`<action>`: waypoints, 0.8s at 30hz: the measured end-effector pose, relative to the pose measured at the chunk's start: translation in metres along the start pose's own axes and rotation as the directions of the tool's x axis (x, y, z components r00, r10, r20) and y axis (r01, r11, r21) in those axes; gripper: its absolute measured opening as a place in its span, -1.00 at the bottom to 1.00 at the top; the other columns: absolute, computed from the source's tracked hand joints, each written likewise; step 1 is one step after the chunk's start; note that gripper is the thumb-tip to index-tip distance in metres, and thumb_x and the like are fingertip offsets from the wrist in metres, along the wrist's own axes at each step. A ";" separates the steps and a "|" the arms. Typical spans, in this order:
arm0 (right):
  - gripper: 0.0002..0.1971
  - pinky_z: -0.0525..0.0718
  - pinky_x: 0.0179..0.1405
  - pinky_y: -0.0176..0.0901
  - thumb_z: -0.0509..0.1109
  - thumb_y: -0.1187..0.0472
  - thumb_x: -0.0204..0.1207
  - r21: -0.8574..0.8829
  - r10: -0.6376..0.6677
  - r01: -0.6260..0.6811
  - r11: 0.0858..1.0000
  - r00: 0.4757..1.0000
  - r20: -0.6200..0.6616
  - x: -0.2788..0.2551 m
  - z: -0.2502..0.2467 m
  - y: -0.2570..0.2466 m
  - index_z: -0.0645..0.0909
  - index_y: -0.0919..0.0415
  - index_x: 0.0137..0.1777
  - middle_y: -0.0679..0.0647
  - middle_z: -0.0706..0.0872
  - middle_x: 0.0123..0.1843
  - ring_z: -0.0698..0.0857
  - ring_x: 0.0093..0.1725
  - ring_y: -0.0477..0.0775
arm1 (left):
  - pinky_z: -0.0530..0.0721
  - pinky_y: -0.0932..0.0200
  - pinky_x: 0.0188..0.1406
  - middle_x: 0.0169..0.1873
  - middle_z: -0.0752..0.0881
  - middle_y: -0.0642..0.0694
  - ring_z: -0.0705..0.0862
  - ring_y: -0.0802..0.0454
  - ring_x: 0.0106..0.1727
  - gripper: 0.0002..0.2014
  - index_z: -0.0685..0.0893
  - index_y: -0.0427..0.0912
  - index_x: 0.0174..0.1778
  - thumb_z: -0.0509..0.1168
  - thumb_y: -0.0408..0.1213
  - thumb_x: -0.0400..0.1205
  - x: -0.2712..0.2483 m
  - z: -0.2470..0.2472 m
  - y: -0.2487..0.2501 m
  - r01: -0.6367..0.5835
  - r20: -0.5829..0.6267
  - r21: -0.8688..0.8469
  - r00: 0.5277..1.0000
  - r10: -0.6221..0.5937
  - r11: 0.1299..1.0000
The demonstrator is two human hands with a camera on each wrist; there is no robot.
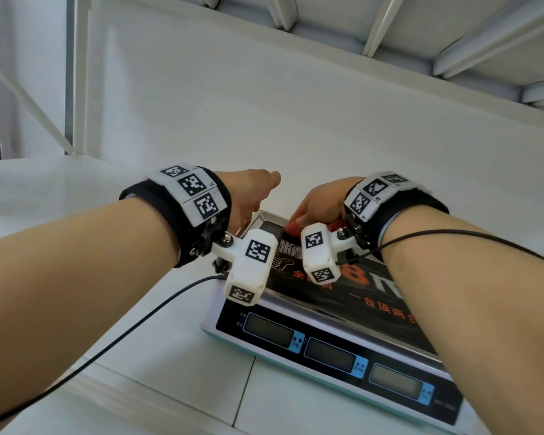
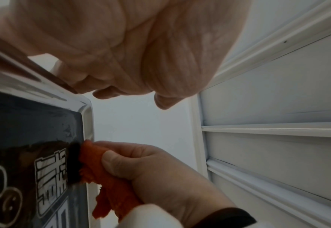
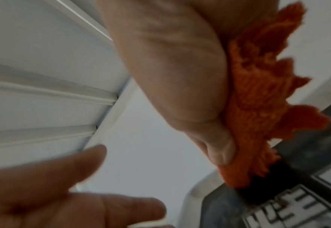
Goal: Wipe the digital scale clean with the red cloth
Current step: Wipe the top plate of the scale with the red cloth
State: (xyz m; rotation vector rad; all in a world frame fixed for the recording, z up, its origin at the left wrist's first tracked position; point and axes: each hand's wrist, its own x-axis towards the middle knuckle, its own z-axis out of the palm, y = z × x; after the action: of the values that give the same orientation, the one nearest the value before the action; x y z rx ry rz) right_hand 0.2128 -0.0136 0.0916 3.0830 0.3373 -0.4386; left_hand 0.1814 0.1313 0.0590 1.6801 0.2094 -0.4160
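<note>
The digital scale sits on a white tabletop, its steel platter covered by a black printed sticker and three blank displays along the front. My right hand grips the bunched red cloth and presses it onto the platter's far left corner. The wrist views show the thumb pinching the cloth against the sticker, with cloth spilling past the palm. My left hand hovers at the platter's far left edge, fingers relaxed, holding nothing; whether they touch the rim is unclear.
A white wall panel rises just behind the scale, with a ribbed white shelf overhead. A black cable trails from my left wrist across the tabletop. White frame posts stand at the left.
</note>
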 end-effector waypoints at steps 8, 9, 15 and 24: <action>-0.64 0.63 0.17 -0.09 0.43 0.01 0.58 0.041 -0.034 0.033 0.999 0.999 0.021 0.011 0.002 -0.006 0.69 0.02 0.36 0.11 0.79 0.25 0.73 0.11 0.06 | 0.17 -0.40 0.55 0.66 0.08 -0.38 0.07 -0.32 0.68 -0.22 -0.05 -0.34 0.67 -0.08 0.18 0.71 -0.003 -0.004 -0.002 -0.023 -0.004 0.032 1.000 0.023 0.999; -0.62 0.65 0.10 -0.09 0.48 0.05 0.55 0.095 -0.039 0.036 0.995 0.999 0.036 0.013 0.001 -0.006 0.69 0.06 0.36 0.17 0.77 0.28 0.71 0.04 0.06 | 0.16 -0.39 0.55 0.66 0.09 -0.38 0.07 -0.33 0.68 -0.23 -0.05 -0.33 0.68 -0.08 0.17 0.72 -0.002 -0.004 -0.002 -0.025 -0.008 0.027 1.000 0.026 0.999; -0.69 0.60 -0.25 -0.24 0.39 0.04 0.63 0.013 -0.032 0.033 0.999 0.997 -0.071 0.020 0.008 -0.011 0.71 0.08 0.32 0.05 0.82 0.02 0.70 -0.24 -0.04 | 0.21 -0.31 0.51 0.66 0.13 -0.33 0.13 -0.27 0.67 -0.24 0.00 -0.34 0.67 -0.07 0.17 0.72 -0.002 -0.005 -0.003 -0.028 -0.036 0.055 0.999 0.030 0.998; -0.65 0.62 -0.26 -0.17 0.49 0.11 0.54 0.142 -0.003 0.012 0.990 0.998 -0.062 0.031 0.007 -0.009 0.72 0.15 0.31 0.05 0.78 -0.09 0.69 -0.25 -0.01 | 0.31 -0.24 0.44 0.60 0.27 -0.39 0.25 -0.32 0.62 -0.29 0.11 -0.38 0.64 -0.05 0.11 0.74 -0.001 -0.010 -0.004 -0.052 -0.055 0.085 0.997 0.057 0.995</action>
State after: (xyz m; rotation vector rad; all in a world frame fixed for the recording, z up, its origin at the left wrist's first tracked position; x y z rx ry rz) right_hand 0.2377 0.0016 0.0771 3.2409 0.3333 -0.3854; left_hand 0.1809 0.1419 0.0565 1.7769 0.1900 -0.3401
